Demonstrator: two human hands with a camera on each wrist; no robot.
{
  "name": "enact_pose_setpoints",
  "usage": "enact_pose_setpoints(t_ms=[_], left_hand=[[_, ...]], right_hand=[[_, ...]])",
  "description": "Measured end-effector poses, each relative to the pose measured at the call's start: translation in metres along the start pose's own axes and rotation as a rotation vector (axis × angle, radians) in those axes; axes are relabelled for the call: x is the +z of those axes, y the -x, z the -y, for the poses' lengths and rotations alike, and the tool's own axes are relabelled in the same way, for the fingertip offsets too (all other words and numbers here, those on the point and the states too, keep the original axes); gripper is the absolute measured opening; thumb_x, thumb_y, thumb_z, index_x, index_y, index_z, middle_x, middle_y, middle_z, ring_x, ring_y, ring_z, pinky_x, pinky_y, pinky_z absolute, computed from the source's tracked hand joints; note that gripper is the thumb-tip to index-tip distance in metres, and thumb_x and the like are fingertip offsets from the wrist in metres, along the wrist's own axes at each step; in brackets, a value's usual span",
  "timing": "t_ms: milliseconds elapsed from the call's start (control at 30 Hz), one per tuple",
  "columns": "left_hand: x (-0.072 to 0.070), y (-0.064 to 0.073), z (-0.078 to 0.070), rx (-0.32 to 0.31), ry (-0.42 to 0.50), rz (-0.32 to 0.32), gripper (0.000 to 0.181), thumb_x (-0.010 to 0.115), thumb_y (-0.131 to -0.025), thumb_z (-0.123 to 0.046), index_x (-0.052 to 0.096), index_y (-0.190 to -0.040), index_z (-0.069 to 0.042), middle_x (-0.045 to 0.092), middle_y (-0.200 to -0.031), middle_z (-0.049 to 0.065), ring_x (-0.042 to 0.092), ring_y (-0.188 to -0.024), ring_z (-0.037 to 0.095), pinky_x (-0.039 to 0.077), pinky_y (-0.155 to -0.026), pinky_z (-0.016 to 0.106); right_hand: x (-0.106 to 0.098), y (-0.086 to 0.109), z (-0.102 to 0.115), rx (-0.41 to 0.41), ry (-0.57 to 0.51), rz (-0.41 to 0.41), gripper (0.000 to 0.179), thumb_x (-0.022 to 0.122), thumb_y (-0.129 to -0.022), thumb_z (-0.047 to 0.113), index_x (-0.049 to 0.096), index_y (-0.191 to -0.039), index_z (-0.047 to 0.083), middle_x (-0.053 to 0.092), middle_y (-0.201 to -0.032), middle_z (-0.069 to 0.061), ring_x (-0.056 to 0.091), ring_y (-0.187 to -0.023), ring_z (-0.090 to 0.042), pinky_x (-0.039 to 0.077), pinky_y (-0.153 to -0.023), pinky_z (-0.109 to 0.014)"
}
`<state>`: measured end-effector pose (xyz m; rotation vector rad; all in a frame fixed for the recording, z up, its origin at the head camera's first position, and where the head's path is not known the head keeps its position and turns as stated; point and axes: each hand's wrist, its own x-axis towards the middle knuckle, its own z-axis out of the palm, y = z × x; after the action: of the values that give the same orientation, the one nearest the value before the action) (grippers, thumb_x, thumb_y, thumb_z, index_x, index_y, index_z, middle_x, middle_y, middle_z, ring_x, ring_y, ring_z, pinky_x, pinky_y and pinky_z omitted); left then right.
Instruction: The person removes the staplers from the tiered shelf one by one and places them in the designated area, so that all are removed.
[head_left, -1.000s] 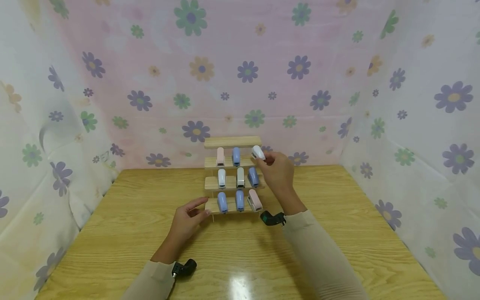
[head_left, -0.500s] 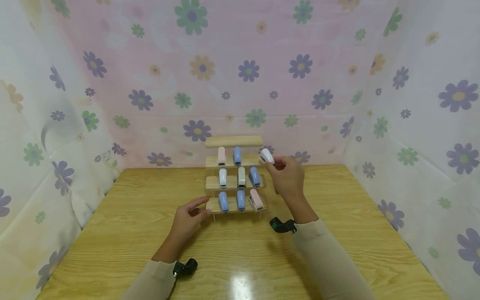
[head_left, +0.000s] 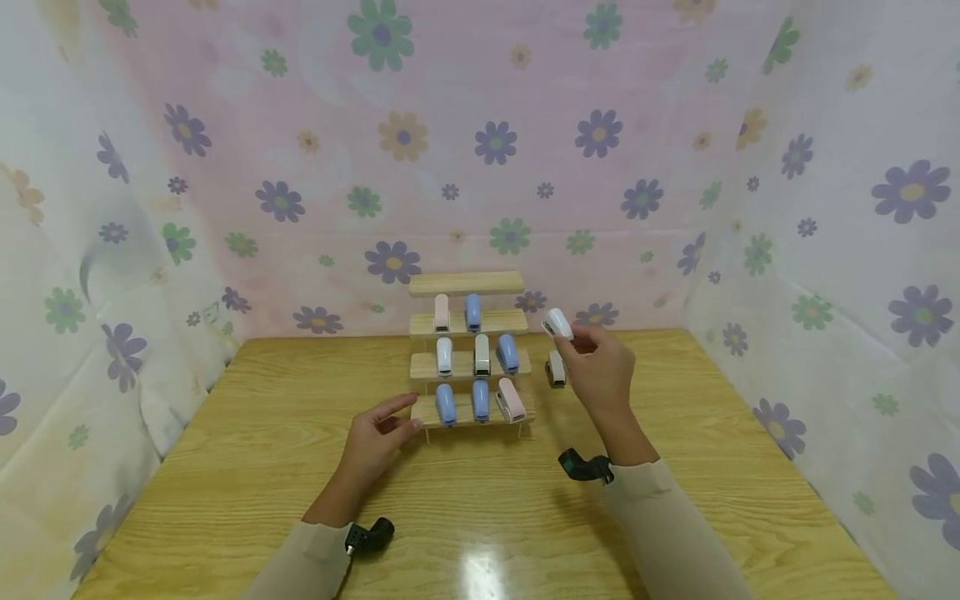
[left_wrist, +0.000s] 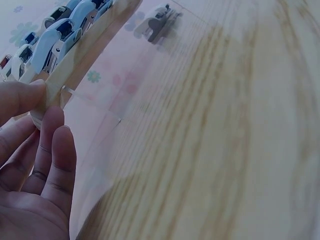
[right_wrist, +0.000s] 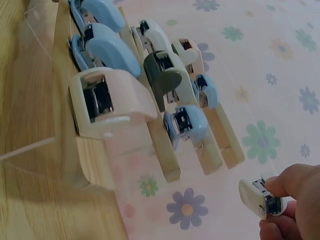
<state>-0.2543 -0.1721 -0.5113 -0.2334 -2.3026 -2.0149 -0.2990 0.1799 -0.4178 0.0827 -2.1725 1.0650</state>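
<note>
A tiered wooden display rack (head_left: 467,284) stands on the table, with small staplers on its three lower boards. My left hand (head_left: 375,440) pinches the left end of the lowest board between thumb and fingers; the left wrist view shows the thumb (left_wrist: 22,97) against the wood. To the right of the rack, my right hand (head_left: 603,375) holds a white stapler (head_left: 557,324) by thumb and fingertips, in the air. The right wrist view shows that stapler (right_wrist: 261,198) from its metal side. On the lowest board's right end a pink stapler (head_left: 511,400) sits at a slant.
A grey-white stapler (head_left: 556,368) lies on the wooden table (head_left: 480,500) right of the rack, below the raised one. Blue, white and pink staplers fill the rows; the top board holds none. Flowered cloth (head_left: 450,150) hangs behind and at both sides.
My right hand has lifted the white stapler off the right end of the second board from the top and carried it right. The stapler on the table has come into view. My left hand stays put.
</note>
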Motion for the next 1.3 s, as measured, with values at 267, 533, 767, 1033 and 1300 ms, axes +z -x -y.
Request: enact_pose_setpoints(t_ms=[267,533,767,1033,1300], left_hand=[[0.000,0.000,0.000,0.002,-0.004,-0.006,0.045,0.082,-0.090,-0.015,0.071,-0.133,-0.008,0.066,-0.140,0.013,0.069,-0.091,0.011,0.055,-0.069,0.019],[0.000,0.001,0.001,0.008,-0.019,-0.009,0.045,0.082,-0.091,-0.015,0.071,-0.133,-0.009,0.066,-0.139,0.013,0.069,-0.090,0.012,0.054,-0.066,0.020],[0.000,0.000,0.000,0.008,-0.015,-0.002,0.045,0.082,-0.091,-0.015,0.071,-0.133,-0.008,0.066,-0.139,0.014,0.069,-0.089,0.010,0.053,-0.064,0.020],[0.000,-0.001,0.000,0.024,-0.019,-0.002,0.043,0.081,-0.091,-0.013,0.071,-0.133,-0.007,0.065,-0.139,0.014,0.068,-0.088,0.008,0.052,-0.064,0.019],[0.000,0.000,-0.001,0.015,-0.004,-0.006,0.044,0.081,-0.091,-0.012,0.071,-0.133,-0.006,0.065,-0.139,0.015,0.068,-0.088,0.009,0.053,-0.064,0.020]], right_hand=[[-0.011,-0.002,-0.012,0.064,-0.002,-0.012,0.034,0.080,-0.093,0.034,0.080,-0.111,0.005,0.079,-0.094,-0.012,0.076,-0.081,-0.024,0.063,-0.063,-0.040],[-0.020,-0.007,-0.033,0.143,0.022,-0.021,0.036,0.080,-0.091,0.033,0.080,-0.111,0.003,0.079,-0.094,-0.013,0.076,-0.083,-0.027,0.047,-0.056,-0.008],[-0.024,-0.009,-0.054,0.208,0.084,-0.020,0.037,0.079,-0.092,0.038,0.081,-0.111,0.007,0.080,-0.096,-0.011,0.075,-0.085,-0.027,0.046,-0.059,-0.012],[-0.024,-0.007,-0.070,0.266,0.121,-0.015,0.035,0.080,-0.091,0.037,0.081,-0.108,0.006,0.080,-0.095,-0.012,0.073,-0.082,-0.027,0.048,-0.057,-0.019],[-0.022,-0.003,-0.080,0.363,0.136,0.043,0.036,0.080,-0.091,0.035,0.081,-0.110,0.004,0.079,-0.100,-0.014,0.070,-0.090,-0.030,0.050,-0.066,-0.029]])
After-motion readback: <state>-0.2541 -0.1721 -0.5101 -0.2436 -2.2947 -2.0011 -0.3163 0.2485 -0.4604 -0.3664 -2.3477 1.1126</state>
